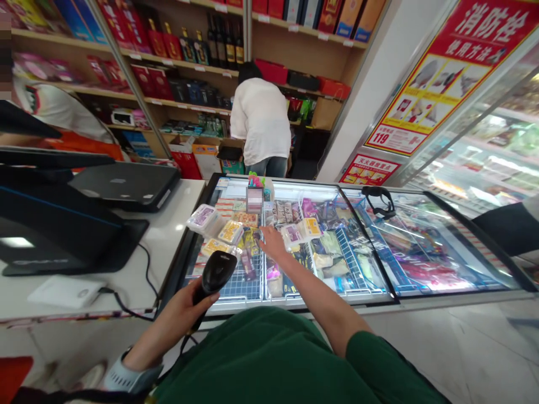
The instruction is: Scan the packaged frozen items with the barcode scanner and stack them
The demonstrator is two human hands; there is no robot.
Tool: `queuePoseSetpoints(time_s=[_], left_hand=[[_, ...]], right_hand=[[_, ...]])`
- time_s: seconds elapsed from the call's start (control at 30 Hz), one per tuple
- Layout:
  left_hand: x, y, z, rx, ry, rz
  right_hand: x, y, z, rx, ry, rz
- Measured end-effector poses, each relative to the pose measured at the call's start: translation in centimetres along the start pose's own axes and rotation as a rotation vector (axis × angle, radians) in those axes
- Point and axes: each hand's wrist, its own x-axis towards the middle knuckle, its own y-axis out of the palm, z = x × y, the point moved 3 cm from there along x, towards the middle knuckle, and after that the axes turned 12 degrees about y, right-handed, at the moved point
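Observation:
A black handheld barcode scanner (219,271) is gripped by its handle in my left hand (185,308), its head pointing up over the freezer's near left side. My right hand (273,244) reaches over the glass-topped freezer (236,292) with fingers stretched out and apart, holding nothing that I can see. To its left lie a clear pack with a purple label (204,217) and yellow-labelled packs (231,231). Close on its right are another purple-labelled pack (291,234) and a yellow-labelled one (311,228). Bagged frozen goods show through the glass below.
On the left counter (172,235) stand a black checkout terminal (63,224) and a white box with a cable (67,292). A black strap-like object (379,202) lies on the freezer's right part. Beyond it, a person in white (263,120) bends towards shelves; another is at left.

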Motion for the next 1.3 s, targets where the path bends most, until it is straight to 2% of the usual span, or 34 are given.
queuePoseSetpoints(time_s=[0.13,0.27,0.37,0.5,0.7,0.87,0.97,1.07,1.3], left_hand=[[-1.0,-1.0,0.2,-0.033,-0.012,-0.092],[-1.7,-1.8,0.3,-0.040,-0.012,-0.119],[-2.2,-2.2,0.8,-0.052,-0.027,-0.144],[-2.6,-2.5,1.4,-0.075,-0.028,-0.158],[-2.1,-2.5,0.9,-0.049,-0.042,-0.141],[-1.4,-2.0,0.1,-0.014,-0.042,-0.119],[-0.8,-1.6,-0.1,0.010,-0.035,-0.106],[0.0,-1.0,-0.4,0.025,-0.022,-0.031],[1.8,0.8,-2.3,0.032,0.064,0.105]], right_hand=[[3.7,0.3,4.4,-0.091,-0.193,0.039],[6.6,1.0,7.9,-0.181,-0.340,0.077],[7.8,1.5,9.4,-0.229,-0.410,0.100],[8.4,1.6,10.0,-0.261,-0.432,0.105],[7.9,1.2,8.4,-0.241,-0.407,0.108],[6.1,0.9,5.5,-0.186,-0.272,0.120],[4.2,0.9,3.6,-0.129,-0.153,0.103],[1.7,0.8,1.7,-0.065,-0.049,0.057],[-4.1,-0.6,-2.1,0.054,0.163,-0.154]])
